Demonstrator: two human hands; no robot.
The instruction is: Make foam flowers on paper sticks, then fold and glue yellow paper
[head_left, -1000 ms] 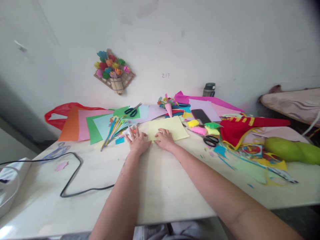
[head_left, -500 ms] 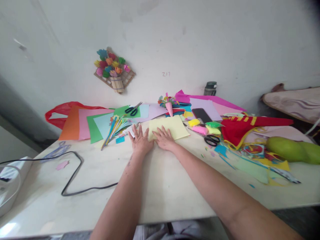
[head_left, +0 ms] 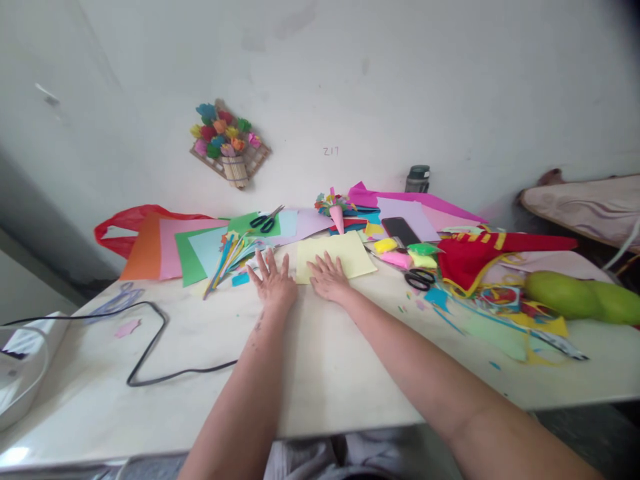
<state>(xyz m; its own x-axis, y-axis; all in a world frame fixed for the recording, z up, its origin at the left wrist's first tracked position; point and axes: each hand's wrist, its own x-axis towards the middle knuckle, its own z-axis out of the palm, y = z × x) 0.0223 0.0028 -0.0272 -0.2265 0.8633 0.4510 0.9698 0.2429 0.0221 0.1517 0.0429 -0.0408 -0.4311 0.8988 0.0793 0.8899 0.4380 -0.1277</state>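
A pale yellow sheet of paper (head_left: 353, 253) lies flat on the table in front of me. My right hand (head_left: 329, 277) rests with spread fingers on its lower left part. Just left of the sheet, my left hand (head_left: 274, 280) lies palm down with its fingers apart, close to a small blue piece (head_left: 240, 280) and a bundle of coloured paper strips (head_left: 225, 263). Neither hand grips anything. Behind the sheet is a pink paper cone (head_left: 337, 217) topped with multicoloured cut-outs.
Scissors lie at the back (head_left: 267, 220) and at the right (head_left: 420, 279). A phone (head_left: 400, 231), bright clay packets (head_left: 397, 259), a red cloth (head_left: 465, 263) and green fruit (head_left: 560, 295) sit to the right. A black cable (head_left: 145, 353) crosses the left side; coloured sheets (head_left: 145, 250) lie behind.
My left hand has slid slightly left, away from the right hand and the yellow sheet's edge. The right hand stays on the sheet. The view has shifted a little.
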